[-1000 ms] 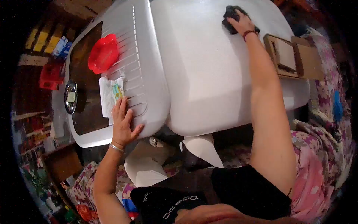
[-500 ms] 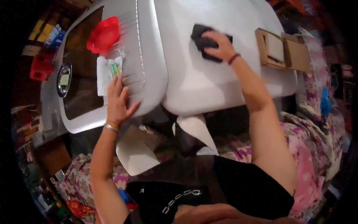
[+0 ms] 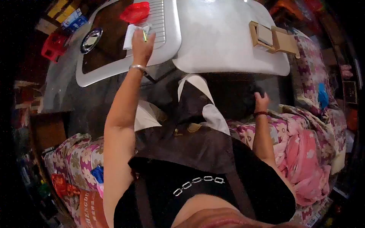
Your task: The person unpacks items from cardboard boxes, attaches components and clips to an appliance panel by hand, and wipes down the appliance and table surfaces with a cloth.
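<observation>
My left hand (image 3: 142, 47) is over the left tabletop, its thumb and fingers around a small green-and-yellow packet (image 3: 145, 36). White paper or cloth (image 3: 129, 37) lies under and beside that hand. Just beyond it sits a red scalloped dish (image 3: 135, 12). My right hand (image 3: 262, 100) is low, off the front edge of the right tabletop, closed on a black cloth (image 3: 254, 95). The cloth is bunched and partly lost against the dark floor.
The white right tabletop (image 3: 213, 41) bears an open cardboard box (image 3: 262, 46) with a pale block inside. A shiny oval tray (image 3: 91, 40) lies on the left table's dark panel. A red plastic stool (image 3: 54, 46) stands far left. Flowered sofa covers (image 3: 310, 76) run along the right and behind me.
My right hand has drawn the black cloth off the right tabletop, back and down past its edge. My left hand has closed in on the packet. The view has shifted.
</observation>
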`<action>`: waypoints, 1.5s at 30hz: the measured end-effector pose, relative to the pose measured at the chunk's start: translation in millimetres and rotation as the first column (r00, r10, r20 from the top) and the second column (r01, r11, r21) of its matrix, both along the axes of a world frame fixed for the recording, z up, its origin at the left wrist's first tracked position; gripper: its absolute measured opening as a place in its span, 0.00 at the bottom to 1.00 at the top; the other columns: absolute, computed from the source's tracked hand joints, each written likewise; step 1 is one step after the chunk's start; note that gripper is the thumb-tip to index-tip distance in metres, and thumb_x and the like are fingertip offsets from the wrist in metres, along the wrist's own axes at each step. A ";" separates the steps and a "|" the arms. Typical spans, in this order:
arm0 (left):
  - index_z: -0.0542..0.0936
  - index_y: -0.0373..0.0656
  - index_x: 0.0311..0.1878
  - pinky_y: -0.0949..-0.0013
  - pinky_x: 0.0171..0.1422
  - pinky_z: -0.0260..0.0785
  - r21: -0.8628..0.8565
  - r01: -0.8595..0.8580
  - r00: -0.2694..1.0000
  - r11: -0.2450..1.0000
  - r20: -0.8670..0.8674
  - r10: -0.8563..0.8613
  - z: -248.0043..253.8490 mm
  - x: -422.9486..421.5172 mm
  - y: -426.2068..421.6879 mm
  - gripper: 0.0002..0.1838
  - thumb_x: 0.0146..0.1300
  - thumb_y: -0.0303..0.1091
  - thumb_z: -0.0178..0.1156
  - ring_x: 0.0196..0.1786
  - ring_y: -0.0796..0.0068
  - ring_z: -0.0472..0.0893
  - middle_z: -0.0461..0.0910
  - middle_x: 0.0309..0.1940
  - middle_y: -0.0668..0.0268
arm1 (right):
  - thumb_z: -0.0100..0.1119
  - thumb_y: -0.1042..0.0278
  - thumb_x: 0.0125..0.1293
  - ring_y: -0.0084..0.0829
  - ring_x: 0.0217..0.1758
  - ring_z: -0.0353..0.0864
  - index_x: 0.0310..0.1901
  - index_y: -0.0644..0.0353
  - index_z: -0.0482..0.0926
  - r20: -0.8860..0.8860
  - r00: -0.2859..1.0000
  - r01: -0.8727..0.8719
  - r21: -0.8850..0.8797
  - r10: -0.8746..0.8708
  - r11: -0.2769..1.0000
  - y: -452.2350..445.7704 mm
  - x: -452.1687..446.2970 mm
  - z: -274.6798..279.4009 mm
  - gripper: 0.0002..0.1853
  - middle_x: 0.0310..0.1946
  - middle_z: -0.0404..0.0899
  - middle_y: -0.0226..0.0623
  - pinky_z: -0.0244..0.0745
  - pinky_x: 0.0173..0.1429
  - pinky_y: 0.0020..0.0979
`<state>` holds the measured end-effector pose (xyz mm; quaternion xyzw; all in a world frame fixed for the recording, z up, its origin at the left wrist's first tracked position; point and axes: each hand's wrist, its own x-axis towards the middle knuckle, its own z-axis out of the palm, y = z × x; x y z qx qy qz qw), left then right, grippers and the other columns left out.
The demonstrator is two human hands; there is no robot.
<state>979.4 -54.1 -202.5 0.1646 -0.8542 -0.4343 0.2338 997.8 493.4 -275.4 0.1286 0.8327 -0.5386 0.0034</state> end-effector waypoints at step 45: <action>0.78 0.33 0.48 0.53 0.58 0.70 0.611 0.791 0.228 -0.029 -0.251 0.941 122.0 155.0 -95.7 0.20 0.68 0.39 0.42 0.53 0.57 0.76 0.78 0.51 0.54 | 0.60 0.69 0.49 0.33 0.69 0.65 0.69 0.60 0.60 -0.493 -0.253 -0.929 -0.118 0.832 -0.352 -393.1 123.0 166.0 0.41 0.64 0.68 0.41 0.56 0.74 0.34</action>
